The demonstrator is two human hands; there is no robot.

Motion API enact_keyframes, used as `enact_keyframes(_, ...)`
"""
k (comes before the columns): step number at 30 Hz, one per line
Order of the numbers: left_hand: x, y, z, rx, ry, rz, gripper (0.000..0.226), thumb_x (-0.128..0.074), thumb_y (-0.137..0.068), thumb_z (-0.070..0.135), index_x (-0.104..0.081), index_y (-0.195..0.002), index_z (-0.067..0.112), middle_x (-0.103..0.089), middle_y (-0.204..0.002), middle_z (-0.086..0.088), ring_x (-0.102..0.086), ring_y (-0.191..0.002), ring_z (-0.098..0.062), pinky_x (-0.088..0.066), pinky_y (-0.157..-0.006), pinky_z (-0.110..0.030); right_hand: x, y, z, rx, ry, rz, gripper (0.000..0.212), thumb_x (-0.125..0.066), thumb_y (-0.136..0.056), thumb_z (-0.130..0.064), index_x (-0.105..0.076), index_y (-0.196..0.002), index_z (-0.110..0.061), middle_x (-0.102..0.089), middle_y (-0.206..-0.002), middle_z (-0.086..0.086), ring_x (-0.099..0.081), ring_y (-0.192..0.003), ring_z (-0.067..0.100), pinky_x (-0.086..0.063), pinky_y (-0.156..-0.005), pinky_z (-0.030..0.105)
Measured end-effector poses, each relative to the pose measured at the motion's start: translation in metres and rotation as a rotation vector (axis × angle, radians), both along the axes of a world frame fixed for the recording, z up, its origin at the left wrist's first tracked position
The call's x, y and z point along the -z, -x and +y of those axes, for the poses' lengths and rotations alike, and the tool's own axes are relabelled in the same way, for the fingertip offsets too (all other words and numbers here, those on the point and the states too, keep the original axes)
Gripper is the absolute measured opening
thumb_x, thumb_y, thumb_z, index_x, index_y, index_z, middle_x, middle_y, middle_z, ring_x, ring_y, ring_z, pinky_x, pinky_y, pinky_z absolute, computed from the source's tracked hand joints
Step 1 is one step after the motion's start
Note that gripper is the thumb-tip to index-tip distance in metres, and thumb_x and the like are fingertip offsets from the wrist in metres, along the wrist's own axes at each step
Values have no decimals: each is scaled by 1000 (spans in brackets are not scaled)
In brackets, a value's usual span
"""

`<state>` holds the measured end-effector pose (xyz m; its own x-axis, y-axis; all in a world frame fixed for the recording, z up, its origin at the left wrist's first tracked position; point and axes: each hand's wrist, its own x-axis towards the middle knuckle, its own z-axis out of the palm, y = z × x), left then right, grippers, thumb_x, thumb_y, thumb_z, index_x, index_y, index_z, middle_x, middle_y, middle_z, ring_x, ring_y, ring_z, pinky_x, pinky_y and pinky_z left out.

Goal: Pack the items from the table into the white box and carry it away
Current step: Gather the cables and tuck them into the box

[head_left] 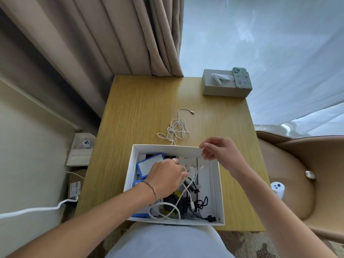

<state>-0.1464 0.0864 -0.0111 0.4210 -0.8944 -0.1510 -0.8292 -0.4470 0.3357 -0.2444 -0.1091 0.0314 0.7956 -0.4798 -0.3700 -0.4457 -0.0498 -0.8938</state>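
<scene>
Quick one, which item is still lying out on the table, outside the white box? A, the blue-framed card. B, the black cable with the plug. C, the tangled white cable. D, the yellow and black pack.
C: the tangled white cable lies on the bare table just beyond the white box.

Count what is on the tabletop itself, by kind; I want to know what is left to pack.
White box: 1
Loose white cable: 1
Tissue box: 1, with a phone lying on top
Total: 3 on the table, 4 with the phone.
</scene>
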Motion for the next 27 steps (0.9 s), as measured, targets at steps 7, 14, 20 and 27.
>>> enact_keyframes(7, -30, -63, -28, -174, 175, 35, 25, -47, -98, 27, -71, -104, 22, -68, -99, 5, -64, -87, -17, -50, -70, -31, 0, -33, -26, 70, 75, -14, 11, -63, -98, -14, -74, -96, -15, -77, -83, 5, -69, -71, 14, -53, -67, 28)
enact_keyframes(14, 3, -117, -77, -247, -23, 46, 34, -53, -94, 20, -58, -128, 23, -63, -117, -4, -61, -101, -24, -53, -79, -36, 21, -68, -45, 65, 116, 37, 10, -64, -96, -17, -73, -96, -21, -77, -90, 3, -70, -77, 14, -55, -70, 30)
enact_keyframes(20, 48, -137, -111, -306, -292, 45, 47, -66, -86, 40, -55, -128, 22, -43, -145, -14, -45, -128, -30, -49, -92, -42, 37, -66, -50, 79, 83, 72, 11, -64, -96, -17, -74, -95, -20, -76, -91, 4, -70, -78, 15, -57, -75, 35)
enact_keyframes(27, 60, -147, -111, -322, -10, 213, 20, -67, -90, 36, -70, -80, 19, -55, -101, 3, -56, -94, -18, -46, -72, -30, 41, -45, -54, 97, 73, 82, 11, -63, -97, -18, -74, -98, -21, -76, -94, 2, -72, -83, 16, -57, -75, 31)
